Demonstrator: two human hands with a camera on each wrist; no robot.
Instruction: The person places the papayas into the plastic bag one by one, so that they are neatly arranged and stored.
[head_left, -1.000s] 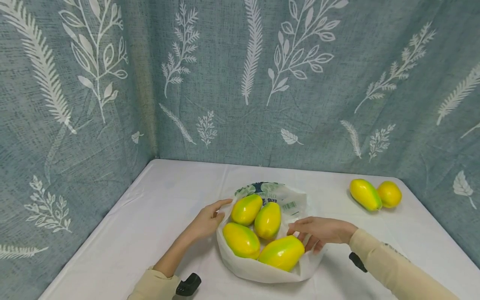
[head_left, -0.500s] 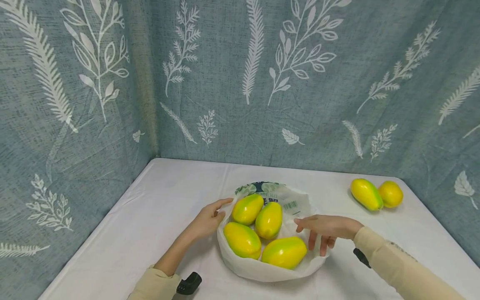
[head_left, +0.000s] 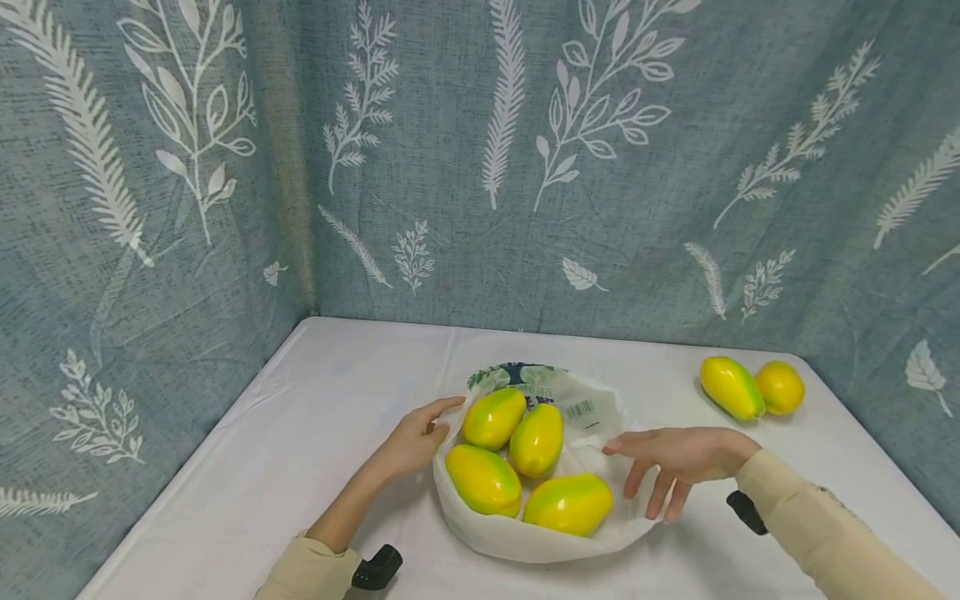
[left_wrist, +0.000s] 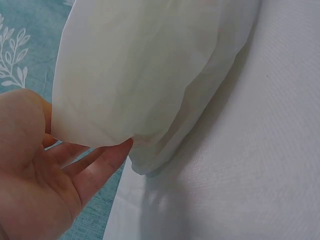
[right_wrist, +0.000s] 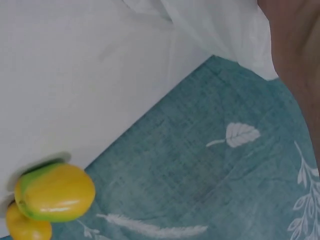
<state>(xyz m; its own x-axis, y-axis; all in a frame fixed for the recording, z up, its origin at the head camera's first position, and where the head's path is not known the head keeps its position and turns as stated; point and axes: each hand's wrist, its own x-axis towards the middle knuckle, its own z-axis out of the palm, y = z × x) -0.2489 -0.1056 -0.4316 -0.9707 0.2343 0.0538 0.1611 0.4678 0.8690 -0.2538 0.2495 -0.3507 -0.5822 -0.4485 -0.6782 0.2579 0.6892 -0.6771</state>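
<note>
Farther right, two fruits (head_left: 731, 388) lie outside the bag (head_left: 517, 543).

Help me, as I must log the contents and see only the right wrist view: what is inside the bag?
Observer: Four yellow-green fruits lie in the bag, by the head view.
Operator: Where is the left hand?
Observer: At the bag's left edge, with its fingers touching it.
Operator: Any marking inside?
Observer: Yes, a barcode shows on the bag's far side.
</note>
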